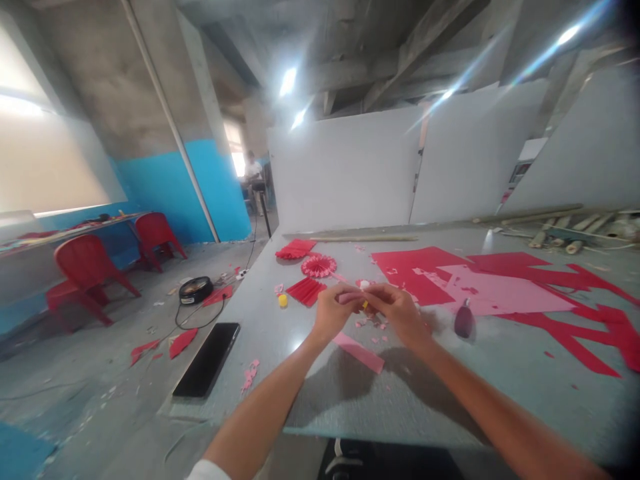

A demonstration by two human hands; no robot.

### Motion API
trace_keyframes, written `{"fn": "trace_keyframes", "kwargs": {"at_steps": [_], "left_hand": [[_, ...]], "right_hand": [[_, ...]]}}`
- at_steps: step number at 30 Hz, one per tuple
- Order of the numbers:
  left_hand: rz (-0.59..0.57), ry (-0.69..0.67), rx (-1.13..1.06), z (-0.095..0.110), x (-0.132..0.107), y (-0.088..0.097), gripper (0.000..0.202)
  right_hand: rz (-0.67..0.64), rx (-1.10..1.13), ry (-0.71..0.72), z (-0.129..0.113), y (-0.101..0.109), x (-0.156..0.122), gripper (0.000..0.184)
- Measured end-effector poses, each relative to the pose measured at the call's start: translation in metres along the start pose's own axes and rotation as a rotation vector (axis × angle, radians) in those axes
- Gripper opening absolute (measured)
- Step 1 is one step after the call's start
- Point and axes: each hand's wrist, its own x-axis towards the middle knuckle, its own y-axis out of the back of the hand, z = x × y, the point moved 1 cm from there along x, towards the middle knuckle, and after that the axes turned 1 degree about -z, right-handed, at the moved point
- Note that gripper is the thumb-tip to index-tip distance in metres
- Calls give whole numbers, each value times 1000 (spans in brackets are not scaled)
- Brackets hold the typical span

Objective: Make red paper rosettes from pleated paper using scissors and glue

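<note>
My left hand [336, 308] and my right hand [397, 310] meet over the middle of the table, fingers closed in a pinch. Between the fingertips shows a small thing with a white tip [364, 285] and a yellow part [365, 305]; most of it is hidden, so its kind is unclear. Below the hands lies a pink paper strip [360, 352]. To their left are a pleated red paper [306, 291], a round red pleated rosette [319, 267], another red pleated piece [295, 249] and a yellow cap [283, 301]. Pink paper scraps [381, 325] are scattered beneath.
Red sheets [415, 270] and a pink sheet [500, 290] cover the table's right side, with a dark pointed object [465, 320] nearby. A black phone [207, 360] lies at the left edge. Sticks [575, 230] are piled far right. Red chairs [87, 273] stand left.
</note>
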Motion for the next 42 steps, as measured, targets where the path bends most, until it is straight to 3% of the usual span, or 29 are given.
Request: {"fn": "trace_keyframes", "kwargs": {"at_steps": [6,14,23,35,42], "left_hand": [[-9,-19,-3,1,1,0,15],[8,-91,82,0,0,2,12],[-10,15,3,6,0,-1,13],[13,47,-56,0,2,-1,13],[-17,26,1,4,1,-1,13]], "right_hand": [[-21,56,-1,2,1,2,47],[-76,-11,-37,-3,1,5,40],[-75,-24,-42,0,4,8,40],[-88,-123,-30,-16,3,1,34],[-120,-145,-32,-13,7,3,35]]}}
